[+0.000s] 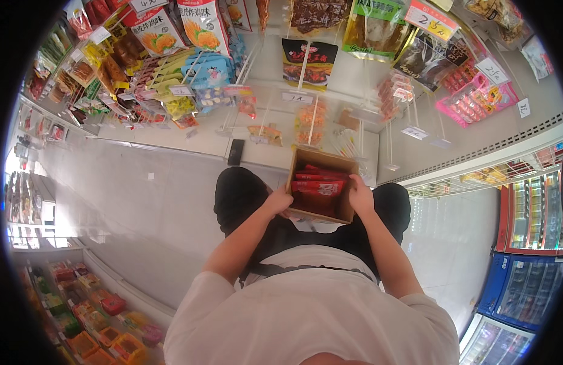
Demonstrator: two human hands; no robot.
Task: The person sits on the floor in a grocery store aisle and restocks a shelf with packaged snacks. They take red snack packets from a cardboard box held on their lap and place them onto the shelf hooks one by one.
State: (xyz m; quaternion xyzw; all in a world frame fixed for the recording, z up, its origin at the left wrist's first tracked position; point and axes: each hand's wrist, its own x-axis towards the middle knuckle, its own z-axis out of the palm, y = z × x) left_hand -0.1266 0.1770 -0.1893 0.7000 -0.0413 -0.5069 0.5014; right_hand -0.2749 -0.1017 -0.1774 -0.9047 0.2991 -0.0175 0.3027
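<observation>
Between my knees is an open cardboard box [301, 157], tilted so that its inside faces me. Several red snack packets [320, 180] are stacked in it, toward its far end. My left hand [279, 201] grips the box's left wall, with the fingertips partly hidden under it. On the opposite side, my right hand [361, 195] holds the right wall near the upper corner. The box's far edge is close to the front of the low white shelf base [208, 146]. A black phone [236, 152] lies on that base, left of the box.
Hanging snack bags [204, 27] and price tags on metal hooks [304, 68] fill the display ahead. A wire rack [464, 175] runs along the right. Drink coolers [519, 287] stand farther right. A low bin of packaged goods [99, 315] sits behind me to the left, across the tiled floor [140, 200].
</observation>
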